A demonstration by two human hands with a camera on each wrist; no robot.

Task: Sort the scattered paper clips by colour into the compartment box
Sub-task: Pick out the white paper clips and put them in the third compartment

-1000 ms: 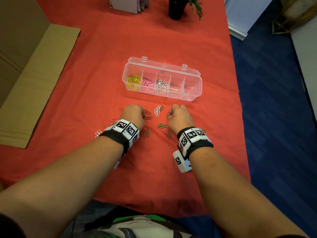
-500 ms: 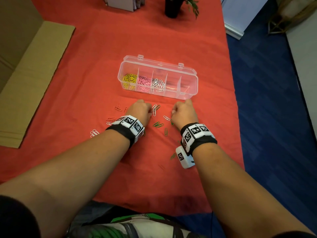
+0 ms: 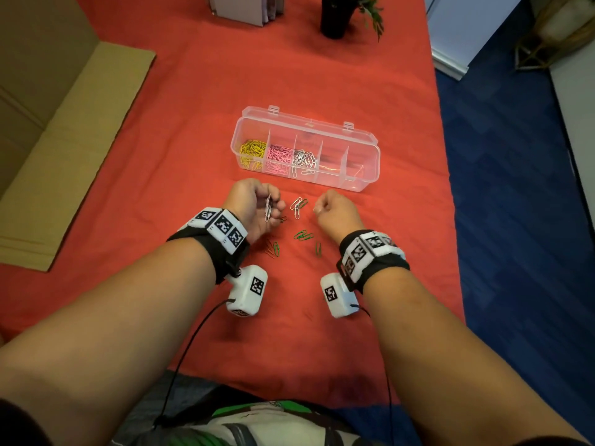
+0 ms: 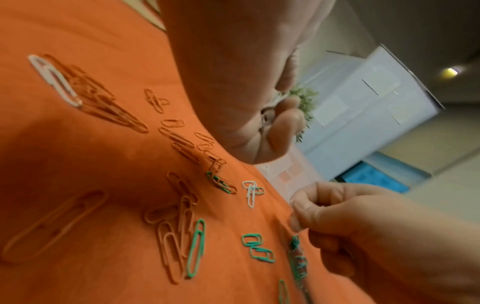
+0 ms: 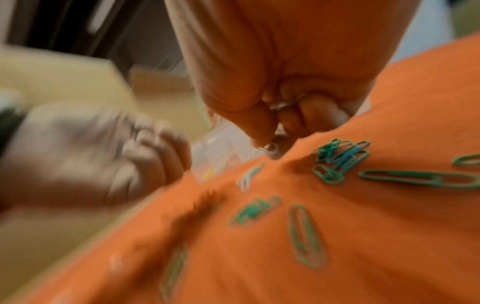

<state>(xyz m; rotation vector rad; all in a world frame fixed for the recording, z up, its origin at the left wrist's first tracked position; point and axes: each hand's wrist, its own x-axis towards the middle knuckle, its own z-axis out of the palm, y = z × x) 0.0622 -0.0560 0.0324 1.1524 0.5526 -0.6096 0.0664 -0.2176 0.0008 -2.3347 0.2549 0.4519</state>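
Note:
The clear compartment box [image 3: 370, 141] stands open on the red cloth, with yellow clips [image 3: 251, 149], pink clips [image 3: 279, 156] and white clips [image 3: 304, 159] in its three left compartments. Just in front of it my left hand [image 3: 256, 201] is turned up and grips a few white paper clips [image 3: 268, 208]. My right hand [image 3: 335, 214] is curled, thumb and forefinger pinching a white clip [image 5: 270, 147] just above the cloth. Between the hands lie two white clips [image 3: 297, 206], green clips [image 3: 303, 235] and red clips [image 4: 179, 139].
Flattened cardboard [image 3: 64, 140] covers the table's left side. A black vase with a plant [image 3: 335, 14] and upright books [image 3: 244, 8] stand at the far edge. The table's right edge drops to blue carpet [image 3: 515, 220].
My left hand has lifted off the cloth and turned up with white clips in its fingers. The right hand has lifted a little, still curled.

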